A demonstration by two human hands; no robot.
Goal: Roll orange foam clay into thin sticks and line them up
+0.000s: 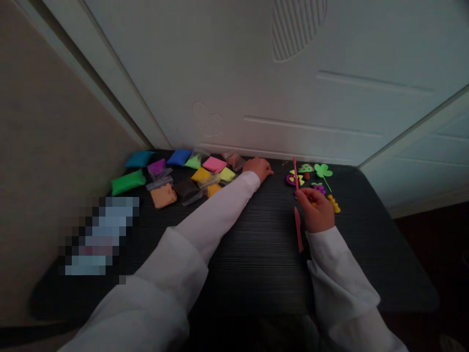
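Observation:
My right hand pinches a thin pink modelling tool, which points up and away from me. Below it on the table lies a pink plastic knife. Small clay figures sit around my right hand: a green clover shape, a spotted mushroom, purple grapes and a yellow piece partly behind the hand. My left hand rests at the table's back edge with its fingers curled together; whether anything is in them is hidden. Beside it is a clear bag with reddish-brown clay.
Several colored clay packets cover the back left of the dark table, including a green packet, a blue packet and a peach bag. A blurred, screen-like rectangle lies front left. A white panel stands behind.

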